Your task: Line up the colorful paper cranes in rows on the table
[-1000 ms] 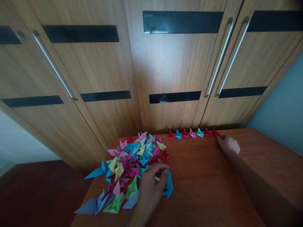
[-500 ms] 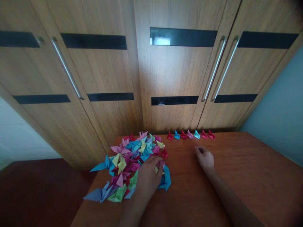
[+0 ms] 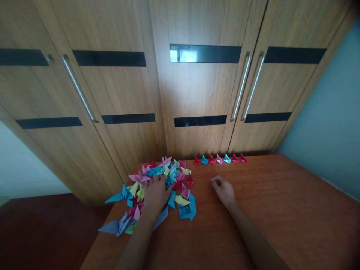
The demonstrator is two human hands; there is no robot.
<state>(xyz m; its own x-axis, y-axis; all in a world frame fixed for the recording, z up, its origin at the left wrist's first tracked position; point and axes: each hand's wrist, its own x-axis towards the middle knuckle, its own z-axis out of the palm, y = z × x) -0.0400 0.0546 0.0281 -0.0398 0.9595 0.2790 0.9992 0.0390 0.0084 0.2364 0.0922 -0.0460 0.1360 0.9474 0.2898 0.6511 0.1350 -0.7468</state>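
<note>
A heap of folded paper pieces, some shaped like origami cranes point(image 3: 140, 177), in pink, blue, green, yellow, red and lilac, covers the table's left part. My left hand point(image 3: 156, 192) lies over the middle of this heap, its fingers spread and thumb apart, hiding the pieces beneath. Right of that hand are a pink folded piece point(image 3: 185, 192), a pale yellow piece point(image 3: 182, 200) and a blue folded paper piece point(image 3: 192, 207). My right hand point(image 3: 224, 190) rests on the tabletop with its fingers curled in; nothing shows in it. Beyond it, small folded pieces point(image 3: 212, 159) stand in a row.
The brown wooden table point(image 3: 264, 202) reaches back to a wooden wardrobe point(image 3: 194, 93) with metal handles point(image 3: 241, 87) and dark strips. A pale blue wall point(image 3: 326, 127) borders the right side. Dark reddish floor point(image 3: 47, 228) lies left of the table.
My left hand has moved left and slightly up from the heap's right side onto its middle, uncovering the pink and yellow pieces. The whole view has shifted; my right hand sits nearer the heap.
</note>
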